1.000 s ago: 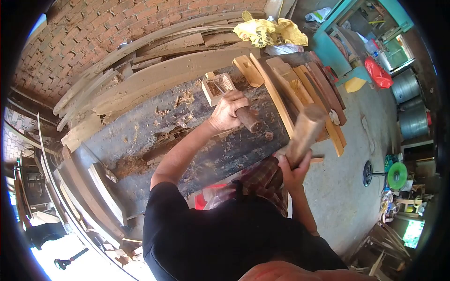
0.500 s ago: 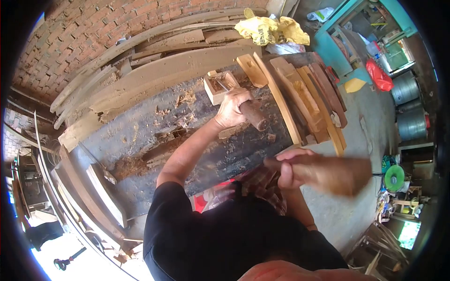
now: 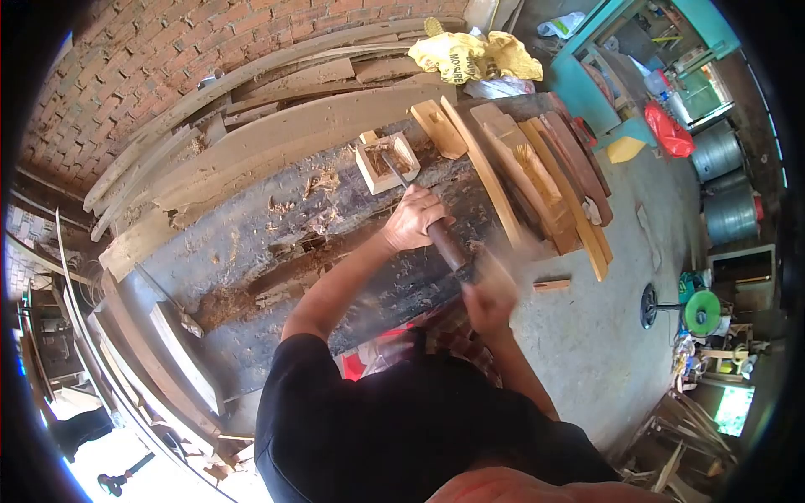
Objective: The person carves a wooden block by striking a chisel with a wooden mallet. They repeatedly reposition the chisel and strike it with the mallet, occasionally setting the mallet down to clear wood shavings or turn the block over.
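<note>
My left hand (image 3: 417, 220) is closed around a chisel (image 3: 449, 246), just above its thick brown handle. The metal blade slants into the hollow of a small wooden box-like block (image 3: 382, 178), which has shavings inside. Blurred by motion, my right hand (image 3: 489, 303) grips a wooden mallet (image 3: 496, 270) at the butt end of the chisel handle. Whether mallet and handle touch cannot be made out. The block rests on the dark, worn workbench (image 3: 352, 293), strewn with wood chips.
Wooden planes (image 3: 532, 172) and boards lie along the bench's right end. A yellow bag (image 3: 478, 59) sits at the back by stacked planks (image 3: 277, 126) and a brick wall. On the floor at right stand a green fan (image 3: 702, 313) and metal drums (image 3: 728, 214).
My right hand has swung the mallet leftward from the far right to the chisel's handle. My left hand and the chisel handle have shifted slightly, showing more of the blade.
</note>
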A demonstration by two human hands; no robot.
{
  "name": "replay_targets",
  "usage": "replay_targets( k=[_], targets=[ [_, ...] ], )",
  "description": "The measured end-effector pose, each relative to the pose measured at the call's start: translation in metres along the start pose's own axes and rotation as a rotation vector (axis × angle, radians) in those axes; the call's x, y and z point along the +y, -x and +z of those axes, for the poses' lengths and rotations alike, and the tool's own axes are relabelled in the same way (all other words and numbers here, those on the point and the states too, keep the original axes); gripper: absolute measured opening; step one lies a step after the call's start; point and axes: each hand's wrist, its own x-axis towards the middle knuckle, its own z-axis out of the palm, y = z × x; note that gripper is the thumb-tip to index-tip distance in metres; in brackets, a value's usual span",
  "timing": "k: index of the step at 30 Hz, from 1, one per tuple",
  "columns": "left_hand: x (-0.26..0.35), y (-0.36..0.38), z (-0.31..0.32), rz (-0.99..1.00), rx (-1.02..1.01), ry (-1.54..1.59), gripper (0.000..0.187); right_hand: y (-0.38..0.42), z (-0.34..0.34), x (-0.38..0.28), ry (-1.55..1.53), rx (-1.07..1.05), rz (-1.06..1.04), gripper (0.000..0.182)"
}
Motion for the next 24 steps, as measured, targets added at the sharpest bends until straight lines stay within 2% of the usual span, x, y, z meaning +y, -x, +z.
replay_targets(
  k=[1, 2, 3, 5, 6, 7, 9, 10, 11, 13, 14, 15, 17, 19, 21, 22, 24],
  targets=[
    [-0.004, 0.004, 0.001, 0.004, -0.005, 0.001, 0.021, 0.005, 0.010, 0.009, 0.145, -0.050, 0.175, 0.050],
    [-0.009, 0.007, -0.002, 0.040, -0.035, -0.033, 0.021, 0.007, 0.013, 0.020, 0.071, -0.078, 0.269, 0.054],
    [-0.016, 0.006, -0.003, 0.075, -0.051, -0.073, 0.021, 0.014, 0.009, 0.027, 0.067, -0.073, 0.263, 0.054],
    [-0.016, -0.003, -0.007, 0.005, -0.036, -0.005, 0.022, 0.023, -0.007, 0.012, -0.110, 0.097, 0.320, 0.057],
    [-0.017, -0.009, -0.010, -0.046, 0.014, 0.017, 0.022, 0.033, -0.013, 0.014, -0.182, 0.208, 0.304, 0.050],
    [-0.017, -0.018, -0.015, -0.087, 0.070, 0.030, 0.023, 0.034, -0.022, 0.016, -0.183, 0.205, 0.313, 0.050],
    [-0.014, -0.032, -0.025, -0.099, 0.084, 0.060, 0.024, 0.027, -0.045, 0.013, -0.042, -0.048, -0.253, 0.051],
    [-0.014, -0.036, -0.026, -0.119, 0.113, 0.046, 0.024, 0.030, -0.053, 0.006, -0.101, -0.073, -0.155, 0.050],
    [-0.013, -0.039, -0.029, -0.143, 0.141, 0.031, 0.024, 0.028, -0.056, -0.004, -0.102, -0.072, -0.155, 0.050],
    [-0.001, -0.045, -0.036, -0.115, 0.162, 0.023, 0.024, 0.025, -0.056, -0.022, 0.132, -0.137, -0.051, 0.049],
    [0.009, -0.048, -0.039, -0.080, 0.144, 0.042, 0.024, 0.024, -0.062, -0.018, 0.226, -0.232, -0.063, 0.043],
    [0.017, -0.049, -0.039, -0.045, 0.128, 0.062, 0.024, 0.025, -0.056, -0.018, 0.225, -0.237, -0.063, 0.043],
    [0.018, -0.040, -0.029, -0.057, 0.125, 0.069, 0.025, 0.027, -0.040, -0.016, -0.172, -0.035, -0.040, 0.042],
    [0.020, -0.034, -0.026, -0.087, 0.117, 0.103, 0.025, 0.032, -0.035, -0.009, -0.161, -0.062, -0.003, 0.046],
    [0.020, -0.032, -0.025, -0.127, 0.123, 0.151, 0.025, 0.037, -0.022, -0.005, -0.283, 0.160, 0.056, 0.052],
    [0.019, -0.032, -0.023, -0.114, 0.114, 0.143, 0.025, 0.035, -0.025, -0.007, -0.280, 0.160, 0.054, 0.052],
    [0.017, -0.032, -0.022, -0.099, 0.109, 0.136, 0.025, 0.028, -0.032, -0.012, -0.063, 0.036, 0.105, 0.054]
  ],
)
